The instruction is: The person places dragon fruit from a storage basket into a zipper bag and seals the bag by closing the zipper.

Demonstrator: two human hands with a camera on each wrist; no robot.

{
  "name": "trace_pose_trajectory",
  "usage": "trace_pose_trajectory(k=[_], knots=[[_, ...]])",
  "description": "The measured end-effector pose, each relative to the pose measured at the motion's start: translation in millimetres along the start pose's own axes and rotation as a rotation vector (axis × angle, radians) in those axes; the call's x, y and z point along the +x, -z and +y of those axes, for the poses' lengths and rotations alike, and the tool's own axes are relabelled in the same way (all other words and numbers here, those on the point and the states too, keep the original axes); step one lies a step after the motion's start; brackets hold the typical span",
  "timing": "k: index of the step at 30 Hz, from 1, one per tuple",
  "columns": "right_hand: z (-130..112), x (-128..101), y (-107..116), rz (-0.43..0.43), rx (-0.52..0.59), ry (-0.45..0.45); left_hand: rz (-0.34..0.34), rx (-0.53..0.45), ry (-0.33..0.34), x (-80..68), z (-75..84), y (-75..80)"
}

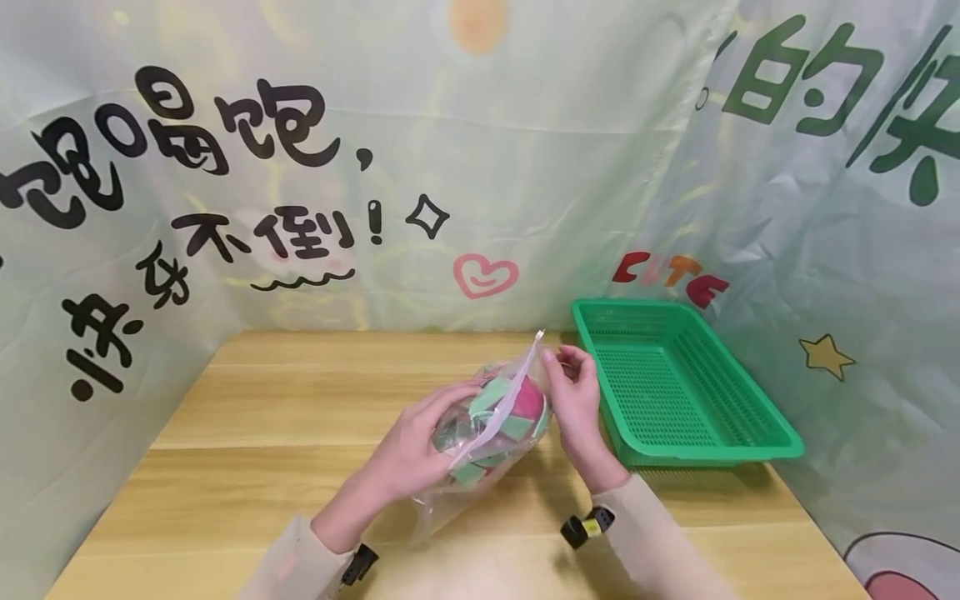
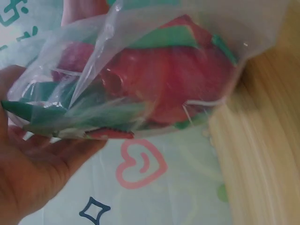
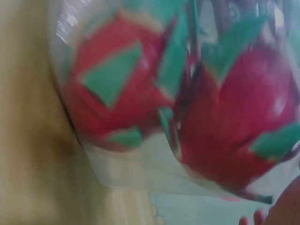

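A clear zip bag [image 1: 442, 507] with a pale lilac zip strip [image 1: 497, 419] is tilted above the middle of the table. Inside it are red toy dragon fruits [image 3: 248, 108] with green leaf-like scales; two show in the right wrist view. My left hand [image 1: 408, 446] grips the bag from its left side, and the left wrist view shows fingers [image 2: 79, 152] under the plastic. At the upper right edge, close to the end of the zip strip, my right hand [image 1: 576, 400] pinches the bag with curled fingers. Part of each hand's grip is hidden behind the bag.
A green plastic basket [image 1: 712, 455] stands on the wooden table [image 1: 285, 400] to the right of my right hand. Printed cloth walls [image 1: 420, 167] rise along the table's back and sides. Each wrist wears a black strap [image 1: 588, 527].
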State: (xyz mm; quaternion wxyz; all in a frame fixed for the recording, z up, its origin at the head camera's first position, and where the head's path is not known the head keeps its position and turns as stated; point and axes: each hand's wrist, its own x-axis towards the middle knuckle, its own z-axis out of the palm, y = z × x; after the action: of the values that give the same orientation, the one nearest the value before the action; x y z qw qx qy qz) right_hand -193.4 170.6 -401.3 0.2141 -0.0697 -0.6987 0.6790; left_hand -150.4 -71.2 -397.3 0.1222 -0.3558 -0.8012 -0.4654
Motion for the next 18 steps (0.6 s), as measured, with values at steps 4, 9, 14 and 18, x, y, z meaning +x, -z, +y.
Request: trace_pose_trajectory(k=[4, 9, 14, 18], knots=[[-4, -33, 16, -0.083, -0.039, -0.016, 0.042, 0.02, 0.134, 5.3, 6.4, -5.5], [-17, -66, 21, -0.267, -0.008, -0.008, 0.048, 0.046, 0.232, 16.6, 19.0, -12.8], [-20, -71, 24, -0.361, 0.045, -0.009, -0.202, -0.14, 0.134, 22.9, 12.2, -10.7], [-13, -57, 25, -0.356, 0.145, -0.058, -0.261, -0.271, 0.158, 28.5, -11.8, -0.6]])
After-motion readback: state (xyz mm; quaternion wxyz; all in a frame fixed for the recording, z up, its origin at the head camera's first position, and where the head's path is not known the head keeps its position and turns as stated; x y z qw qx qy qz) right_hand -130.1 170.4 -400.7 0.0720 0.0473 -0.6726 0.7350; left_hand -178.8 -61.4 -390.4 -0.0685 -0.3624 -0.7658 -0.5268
